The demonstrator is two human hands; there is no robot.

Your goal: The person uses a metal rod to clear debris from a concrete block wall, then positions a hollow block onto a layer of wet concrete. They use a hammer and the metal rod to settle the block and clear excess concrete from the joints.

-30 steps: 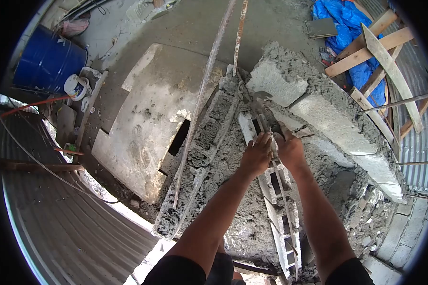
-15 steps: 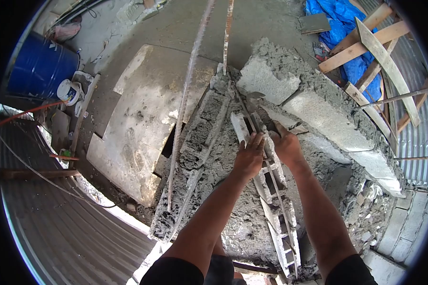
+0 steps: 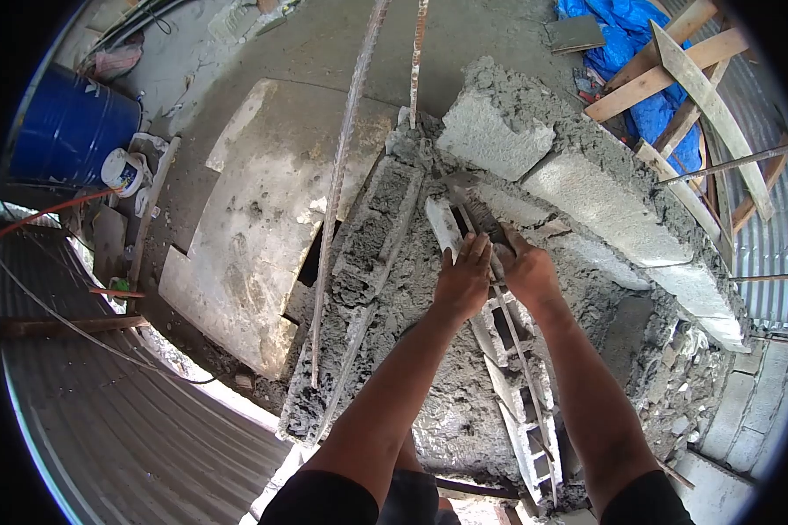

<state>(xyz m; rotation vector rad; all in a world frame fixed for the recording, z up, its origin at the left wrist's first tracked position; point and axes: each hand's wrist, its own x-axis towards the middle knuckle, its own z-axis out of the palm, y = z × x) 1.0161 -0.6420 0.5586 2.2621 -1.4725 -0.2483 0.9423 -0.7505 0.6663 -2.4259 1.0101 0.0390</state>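
A row of hollow concrete blocks [image 3: 488,337] runs through the middle of the view, with a thin steel bar [image 3: 520,352] lying along its top. My left hand [image 3: 464,278] rests on the upper block with its fingers stretched out over the block and bar. On the block's right side is my right hand [image 3: 532,276], its fingers curled round what looks like a trowel. The trowel's mortar-coated blade [image 3: 474,203] points up and left beyond the hand; its handle is hidden. Wet mortar [image 3: 446,376] spreads left of the blocks.
Two upright rebars, one nearer [image 3: 340,188] and one farther [image 3: 416,66], rise left of the blocks. A mortared block wall [image 3: 604,206] runs along the right. A worn board [image 3: 254,219] lies left, near a blue drum [image 3: 74,127]. Wooden planks [image 3: 665,79] are piled at upper right.
The trowel blade has swung slightly left, and more of it shows above my right hand. Both hands stay at the upper block, my left hand a little lower in view.
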